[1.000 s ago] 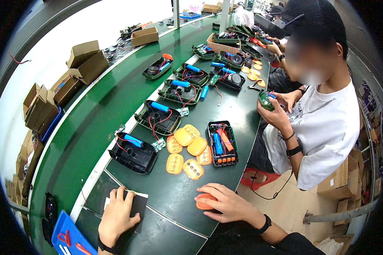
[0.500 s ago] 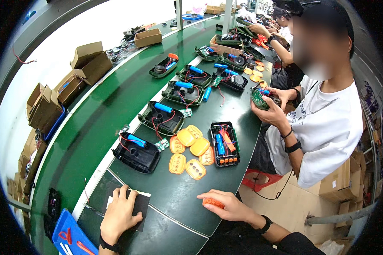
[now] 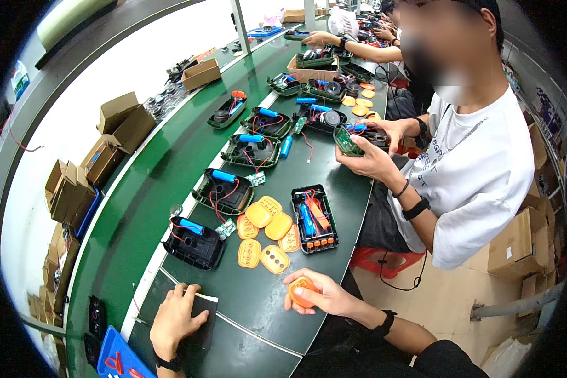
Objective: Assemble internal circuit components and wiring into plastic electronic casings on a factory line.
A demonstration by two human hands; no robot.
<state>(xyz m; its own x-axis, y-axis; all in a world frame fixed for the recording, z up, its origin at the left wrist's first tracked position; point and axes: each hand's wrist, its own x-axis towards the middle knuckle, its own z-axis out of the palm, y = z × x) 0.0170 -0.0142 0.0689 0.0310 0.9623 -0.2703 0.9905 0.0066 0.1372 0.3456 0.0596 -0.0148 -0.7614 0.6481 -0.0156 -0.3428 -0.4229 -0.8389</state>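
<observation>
My right hand [image 3: 334,298] is closed around a rounded orange plastic cover [image 3: 302,291], its thumb pressed on the face. Spread fingers of my left hand [image 3: 175,322] rest on a black flat pad [image 3: 203,318] with a pale strip at its top edge. Ahead of my hands lie several loose orange covers [image 3: 258,215], some with holes. Right of them is an opened black housing [image 3: 315,220] with a blue battery, wires and a row of orange buttons. A black shell [image 3: 194,249] with a blue battery and a wired circuit board sits beyond my left hand.
Several more opened housings [image 3: 252,150] line the bench beside a green belt [image 3: 151,189]. A co-worker [image 3: 466,164] at the right holds a unit with a circuit board. A blue tray [image 3: 123,356] is at the lower left; cardboard boxes [image 3: 125,123] stand across the belt.
My right hand has turned, so the orange cover's face now shows under my thumb. My left hand stays on the pad. The whole view has shifted slightly.
</observation>
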